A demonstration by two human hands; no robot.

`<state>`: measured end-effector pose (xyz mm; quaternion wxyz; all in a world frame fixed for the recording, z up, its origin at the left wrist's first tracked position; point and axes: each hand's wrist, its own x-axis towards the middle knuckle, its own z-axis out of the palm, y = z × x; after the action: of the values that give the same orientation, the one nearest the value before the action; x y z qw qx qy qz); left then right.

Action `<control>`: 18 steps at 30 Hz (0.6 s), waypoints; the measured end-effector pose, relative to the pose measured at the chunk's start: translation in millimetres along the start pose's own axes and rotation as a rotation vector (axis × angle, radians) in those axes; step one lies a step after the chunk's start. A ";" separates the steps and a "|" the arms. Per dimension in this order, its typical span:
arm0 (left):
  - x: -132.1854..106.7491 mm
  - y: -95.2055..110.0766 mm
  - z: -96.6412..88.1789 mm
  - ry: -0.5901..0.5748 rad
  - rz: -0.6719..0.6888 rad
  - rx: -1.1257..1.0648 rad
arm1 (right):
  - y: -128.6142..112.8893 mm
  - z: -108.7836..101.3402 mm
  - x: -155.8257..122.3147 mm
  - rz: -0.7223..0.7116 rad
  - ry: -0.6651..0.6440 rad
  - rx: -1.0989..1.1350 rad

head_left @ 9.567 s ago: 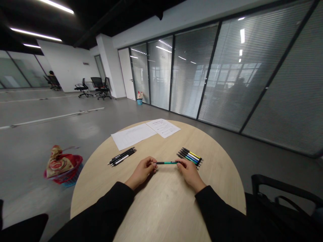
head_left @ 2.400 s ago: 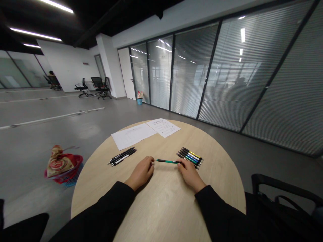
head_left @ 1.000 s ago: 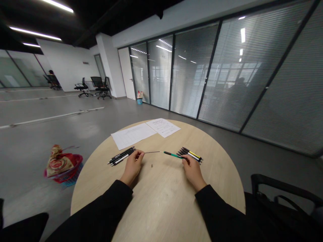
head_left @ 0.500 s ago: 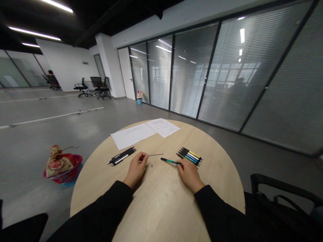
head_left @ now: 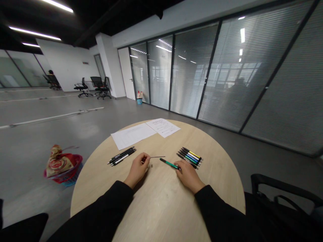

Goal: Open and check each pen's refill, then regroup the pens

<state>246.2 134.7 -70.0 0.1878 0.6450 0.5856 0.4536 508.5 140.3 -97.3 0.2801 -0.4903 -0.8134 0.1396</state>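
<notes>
My left hand (head_left: 138,168) pinches one end of a thin dark pen refill (head_left: 157,157) that sticks out to the right just above the round wooden table (head_left: 161,208). My right hand (head_left: 188,173) grips the rear of a green pen barrel (head_left: 168,163), whose tip points left towards the refill's free end. A small gap separates barrel and refill. A tiny loose part (head_left: 151,165) lies on the table between my hands. A row of coloured pens (head_left: 189,156) lies just beyond my right hand, and a bundle of black pens (head_left: 122,156) lies left of my left hand.
Two paper sheets (head_left: 145,131) lie at the table's far edge. A black chair with a bag (head_left: 282,198) stands at the right. On the floor to the left sits a red basket with a bag (head_left: 62,164). Office chairs (head_left: 93,87) stand far back.
The refill came out of the green barrel and my hands spread apart. Over the last half second they have drawn closer again, the barrel tip nearing the refill's end.
</notes>
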 end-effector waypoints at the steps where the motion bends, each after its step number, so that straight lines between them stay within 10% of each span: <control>1: -0.1 -0.3 0.2 -0.004 0.002 0.001 | -0.4 -0.7 -0.1 -0.001 -0.003 -0.005; 18: -6.0 7.7 2.6 -0.155 0.043 -0.064 | -9.2 -6.7 0.5 -0.038 0.124 0.098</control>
<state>253.4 128.0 -67.6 0.2433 0.6845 0.5404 0.4246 505.6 136.0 -87.1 0.3561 -0.4681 -0.7959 0.1436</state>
